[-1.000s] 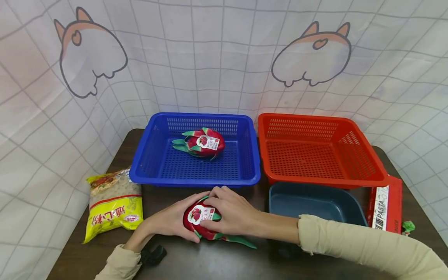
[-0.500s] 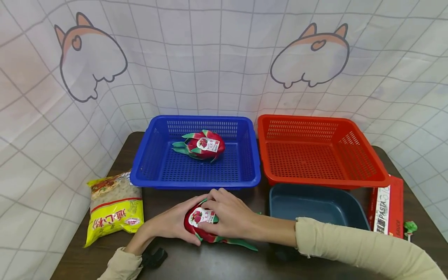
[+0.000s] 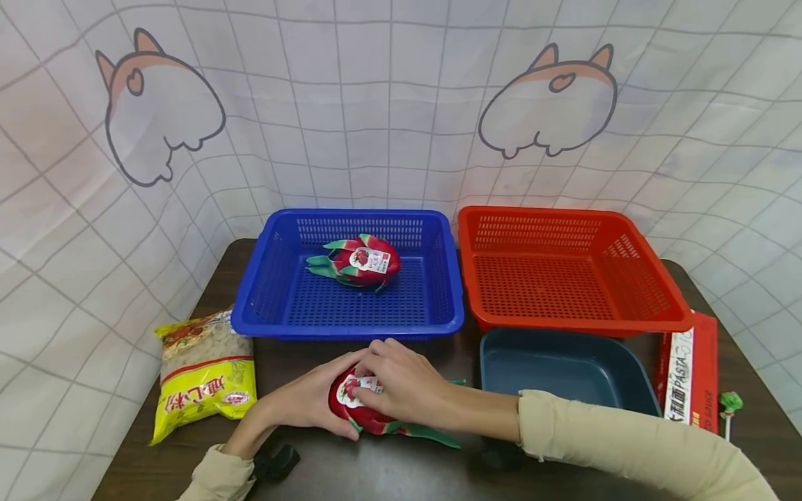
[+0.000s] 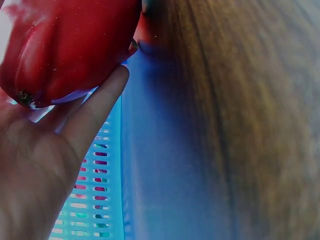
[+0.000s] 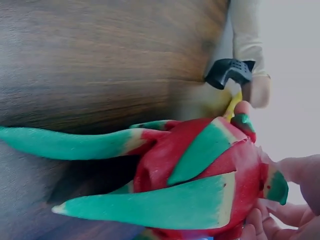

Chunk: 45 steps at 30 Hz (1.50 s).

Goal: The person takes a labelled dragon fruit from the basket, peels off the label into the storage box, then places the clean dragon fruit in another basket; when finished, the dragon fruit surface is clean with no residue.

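A red dragon fruit (image 3: 370,420) with green leaf tips lies on the table in front of the blue basket, its long leaves pointing right. My left hand (image 3: 311,398) holds its rounded left end, fingers on the far side and thumb on the near side. My right hand (image 3: 404,386) bends over the top, its thumb on the white sticker (image 3: 348,390) and partly covering it. The left wrist view shows the fruit's smooth red end (image 4: 70,50) against the left hand (image 4: 37,165). In the right wrist view, right fingers (image 5: 290,220) touch the fruit beside its green leaves.
Another labelled dragon fruit (image 3: 363,261) lies in the blue basket (image 3: 347,329). To its right is a red basket (image 3: 583,324), with a dark blue tray (image 3: 557,348) before it. A yellow pasta bag (image 3: 207,379) lies left; a red pasta box (image 3: 703,369) and green lollipop (image 3: 729,402) lie right.
My right hand has shifted slightly left over the fruit, its thumb moving left across the sticker. My left hand keeps its hold in about the same place.
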Each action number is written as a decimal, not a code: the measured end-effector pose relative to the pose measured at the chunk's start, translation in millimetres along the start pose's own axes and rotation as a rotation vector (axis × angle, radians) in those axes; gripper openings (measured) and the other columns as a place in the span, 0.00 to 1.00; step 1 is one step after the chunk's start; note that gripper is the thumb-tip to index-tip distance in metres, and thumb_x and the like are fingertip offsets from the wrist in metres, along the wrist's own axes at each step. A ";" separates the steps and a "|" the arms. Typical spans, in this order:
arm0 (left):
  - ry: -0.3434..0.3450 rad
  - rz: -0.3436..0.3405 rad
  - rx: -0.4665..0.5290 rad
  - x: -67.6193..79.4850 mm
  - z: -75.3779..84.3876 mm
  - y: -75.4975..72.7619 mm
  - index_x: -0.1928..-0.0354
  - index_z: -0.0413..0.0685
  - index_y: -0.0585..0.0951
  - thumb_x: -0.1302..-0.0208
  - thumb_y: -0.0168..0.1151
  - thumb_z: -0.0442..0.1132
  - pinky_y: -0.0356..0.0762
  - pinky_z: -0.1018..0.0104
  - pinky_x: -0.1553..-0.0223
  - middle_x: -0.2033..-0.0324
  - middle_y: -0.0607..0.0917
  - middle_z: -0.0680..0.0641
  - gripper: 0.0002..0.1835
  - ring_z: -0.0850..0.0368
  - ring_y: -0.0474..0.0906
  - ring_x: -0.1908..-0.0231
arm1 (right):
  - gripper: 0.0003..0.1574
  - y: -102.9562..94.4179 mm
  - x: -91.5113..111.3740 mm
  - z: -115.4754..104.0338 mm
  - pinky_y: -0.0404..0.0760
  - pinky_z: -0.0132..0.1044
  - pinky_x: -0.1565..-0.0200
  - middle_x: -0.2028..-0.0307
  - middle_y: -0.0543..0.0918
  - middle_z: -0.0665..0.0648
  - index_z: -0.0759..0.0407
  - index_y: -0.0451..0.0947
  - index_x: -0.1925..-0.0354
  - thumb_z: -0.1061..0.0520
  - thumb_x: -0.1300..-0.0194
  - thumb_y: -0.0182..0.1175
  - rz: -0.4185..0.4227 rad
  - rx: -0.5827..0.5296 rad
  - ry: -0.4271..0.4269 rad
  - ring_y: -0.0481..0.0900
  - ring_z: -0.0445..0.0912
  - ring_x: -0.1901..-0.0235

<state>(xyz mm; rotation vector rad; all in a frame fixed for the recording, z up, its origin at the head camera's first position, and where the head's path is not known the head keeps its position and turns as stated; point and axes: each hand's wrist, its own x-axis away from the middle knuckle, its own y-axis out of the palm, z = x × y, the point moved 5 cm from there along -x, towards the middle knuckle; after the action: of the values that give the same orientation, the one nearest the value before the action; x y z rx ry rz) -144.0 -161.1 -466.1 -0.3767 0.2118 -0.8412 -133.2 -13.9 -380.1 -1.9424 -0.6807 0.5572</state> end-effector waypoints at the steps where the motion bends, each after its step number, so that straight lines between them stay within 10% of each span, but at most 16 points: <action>1: 0.005 0.001 -0.004 0.1 -0.3 0.3 0.27 0.64 0.54 0.50 0.76 0.47 0.82 0.67 0.50 0.37 0.70 0.51 0.52 0.59 0.74 0.44 | 0.10 0.4 -1.2 0.6 0.69 0.22 0.70 0.65 0.79 0.48 0.51 0.84 0.63 0.47 0.37 0.64 0.004 -0.020 0.017 0.70 0.38 0.67; 30: 0.012 0.028 -0.090 0.2 -3.2 2.0 0.29 0.65 0.57 0.53 0.78 0.48 0.81 0.67 0.49 0.41 0.73 0.53 0.51 0.61 0.75 0.47 | 0.07 14.3 -1.1 -2.7 0.77 0.27 0.69 0.70 0.74 0.48 0.53 0.75 0.67 0.54 0.31 0.56 0.144 0.101 -0.014 0.71 0.41 0.67; 45: 0.004 0.023 -0.091 -0.6 -1.3 -1.5 0.30 0.66 0.58 0.52 0.77 0.47 0.81 0.67 0.49 0.41 0.73 0.53 0.50 0.61 0.74 0.46 | 0.04 15.7 -1.7 -2.0 0.76 0.30 0.61 0.67 0.80 0.48 0.53 0.74 0.64 0.55 0.31 0.57 0.190 -0.024 -0.009 0.75 0.42 0.64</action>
<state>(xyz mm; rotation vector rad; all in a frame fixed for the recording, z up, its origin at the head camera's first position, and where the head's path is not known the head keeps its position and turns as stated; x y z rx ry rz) -145.8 -161.8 -466.6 -0.4575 0.2585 -0.8118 -129.7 -22.2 -393.3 -2.0410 -0.5128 0.6773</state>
